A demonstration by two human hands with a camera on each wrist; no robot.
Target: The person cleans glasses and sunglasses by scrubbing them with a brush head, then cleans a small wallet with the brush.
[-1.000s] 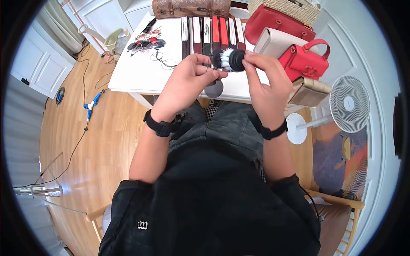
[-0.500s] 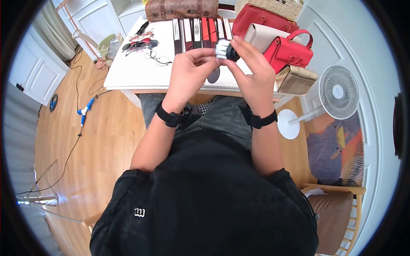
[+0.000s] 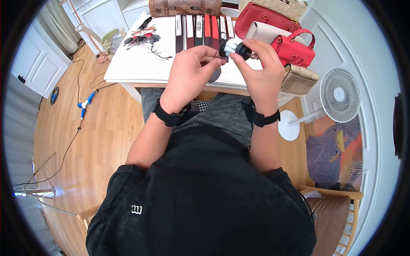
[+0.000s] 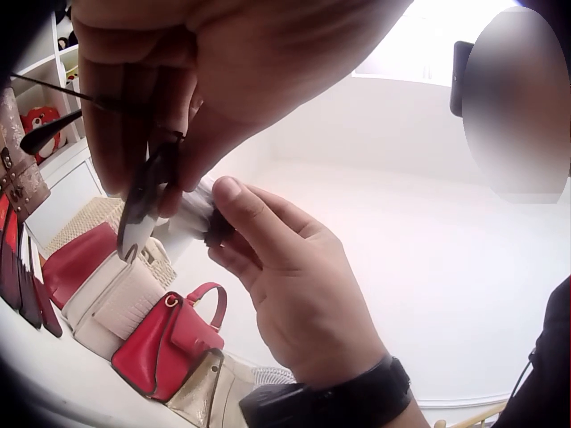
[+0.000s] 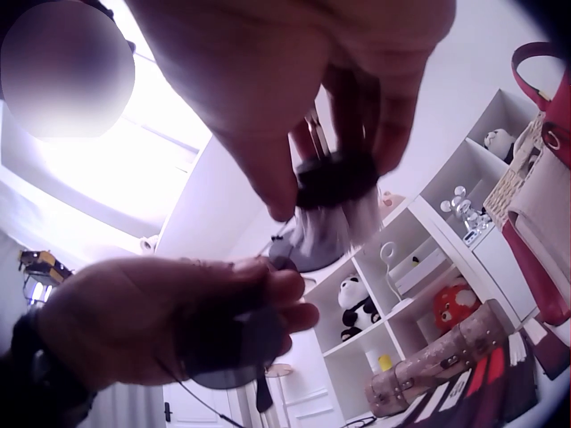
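The brush [image 3: 234,46] has shifted slightly right, pinched in the right hand [image 3: 262,70], close beside the sunglasses [image 3: 215,76], which the left hand [image 3: 192,68] pinches above the table [image 3: 149,70]'s near edge. Beyond, at right, the gold bag [image 3: 299,80] and red bag [image 3: 294,51] stand flaps down, insides hidden. The trunk [image 3: 183,7] lies closed at the far side; behind it, shelves [image 5: 342,370] hold a panda [image 5: 357,308] and a red toy [image 5: 455,299].
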